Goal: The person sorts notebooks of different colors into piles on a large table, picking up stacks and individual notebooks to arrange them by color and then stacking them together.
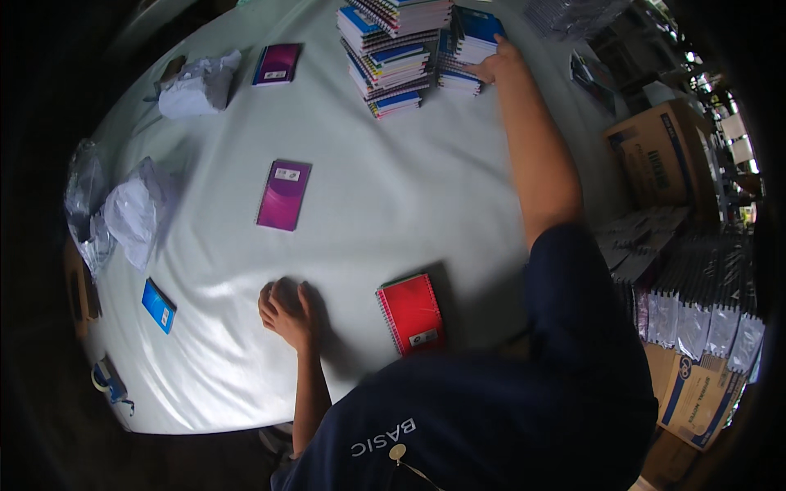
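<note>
My right hand (497, 62) is stretched to the far end of the table. It grips the near right edge of some blue-covered spiral notebooks (480, 26) on a short pile. Right beside that pile, on its left, rises a taller stack of spiral notebooks (393, 61) with blue covers showing. My left hand (286, 313) rests on the cloth near the front, fingers loosely bent and apart, with nothing in it. To its right lies a red spiral notebook (412, 315). A purple spiral notebook (283, 195) lies farther out, and a magenta one (277, 64) beyond that.
A small blue notebook (158, 306) lies at the left. Crumpled white wrapping (196, 86) and clear plastic (86, 200) sit along the left edge, with a tape dispenser (108, 380) near the front corner. Cardboard boxes (659, 155) and bundled packs (696, 315) stand at the right.
</note>
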The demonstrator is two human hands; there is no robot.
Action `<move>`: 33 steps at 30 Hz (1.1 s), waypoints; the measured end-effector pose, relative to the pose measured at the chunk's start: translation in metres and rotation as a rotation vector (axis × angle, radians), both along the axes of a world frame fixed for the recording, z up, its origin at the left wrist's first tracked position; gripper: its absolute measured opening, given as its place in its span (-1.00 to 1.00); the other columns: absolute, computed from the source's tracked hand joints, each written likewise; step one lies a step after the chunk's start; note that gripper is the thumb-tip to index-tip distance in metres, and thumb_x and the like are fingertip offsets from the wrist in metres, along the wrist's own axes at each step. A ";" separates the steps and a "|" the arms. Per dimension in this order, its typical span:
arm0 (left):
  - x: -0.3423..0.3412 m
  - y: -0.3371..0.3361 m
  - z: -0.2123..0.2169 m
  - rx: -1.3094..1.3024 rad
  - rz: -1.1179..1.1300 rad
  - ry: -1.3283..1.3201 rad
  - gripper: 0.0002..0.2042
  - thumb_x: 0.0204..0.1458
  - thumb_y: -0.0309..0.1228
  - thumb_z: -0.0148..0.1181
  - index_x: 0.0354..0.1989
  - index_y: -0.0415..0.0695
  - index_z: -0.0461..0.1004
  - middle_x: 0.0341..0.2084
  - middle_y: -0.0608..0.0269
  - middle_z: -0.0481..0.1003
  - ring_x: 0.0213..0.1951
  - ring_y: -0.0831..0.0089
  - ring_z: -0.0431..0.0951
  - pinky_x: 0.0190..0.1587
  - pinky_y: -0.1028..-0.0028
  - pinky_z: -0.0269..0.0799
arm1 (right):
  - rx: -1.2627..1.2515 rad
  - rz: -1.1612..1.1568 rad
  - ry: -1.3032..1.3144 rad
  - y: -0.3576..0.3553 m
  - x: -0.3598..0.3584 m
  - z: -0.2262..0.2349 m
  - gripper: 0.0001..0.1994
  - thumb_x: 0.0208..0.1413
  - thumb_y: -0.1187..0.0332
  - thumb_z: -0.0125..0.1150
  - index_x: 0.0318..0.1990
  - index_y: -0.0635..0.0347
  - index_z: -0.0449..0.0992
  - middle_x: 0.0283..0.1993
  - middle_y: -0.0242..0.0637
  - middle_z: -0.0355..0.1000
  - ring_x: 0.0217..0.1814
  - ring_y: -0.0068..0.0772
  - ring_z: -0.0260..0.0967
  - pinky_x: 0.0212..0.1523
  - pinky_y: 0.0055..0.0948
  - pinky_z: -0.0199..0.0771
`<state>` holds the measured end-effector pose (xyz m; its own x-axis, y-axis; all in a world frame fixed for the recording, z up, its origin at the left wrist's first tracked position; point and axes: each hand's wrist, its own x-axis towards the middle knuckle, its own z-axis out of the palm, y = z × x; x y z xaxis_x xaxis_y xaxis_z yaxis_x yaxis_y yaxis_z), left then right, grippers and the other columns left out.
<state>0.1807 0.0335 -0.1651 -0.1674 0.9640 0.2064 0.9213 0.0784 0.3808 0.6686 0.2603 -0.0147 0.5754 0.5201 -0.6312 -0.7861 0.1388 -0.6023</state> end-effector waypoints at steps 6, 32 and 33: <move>-0.002 0.002 -0.006 0.043 -0.042 -0.019 -0.55 0.00 -0.06 0.14 0.00 -0.05 0.34 0.06 0.18 0.27 0.16 0.18 0.17 0.19 0.17 -0.03 | -0.137 0.332 -0.381 -0.095 -0.052 -0.035 -0.43 0.06 0.03 0.11 0.17 0.11 0.24 0.27 -0.06 0.08 0.29 -0.05 0.02 0.18 0.11 0.14; -0.035 -0.052 0.059 -0.592 -0.833 -1.267 -0.27 -0.29 -0.60 0.33 0.15 -0.15 0.12 -0.06 0.17 0.29 -0.01 0.39 0.35 0.05 0.41 0.31 | 0.421 0.777 -0.624 -0.353 -0.361 -0.103 -0.44 -0.15 0.47 0.42 -0.01 0.22 0.19 -0.09 -0.31 0.31 -0.02 -0.49 0.28 0.03 -0.43 0.32; -0.039 -0.051 0.045 -0.572 -0.862 -1.269 -0.34 -0.26 -0.60 0.34 0.09 -0.19 0.17 -0.12 0.20 0.35 -0.01 0.38 0.38 0.06 0.40 0.30 | 0.482 0.748 -0.840 -0.349 -0.364 -0.117 -0.43 -0.16 0.48 0.42 -0.02 0.21 0.19 -0.09 -0.30 0.30 -0.01 -0.49 0.28 0.01 -0.44 0.33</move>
<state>0.1414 -0.0170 -0.1202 0.6553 0.7547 -0.0318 -0.0968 0.1256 0.9873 0.3043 -0.0888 -0.1320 0.1701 0.9753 0.1412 -0.1594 0.1686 -0.9727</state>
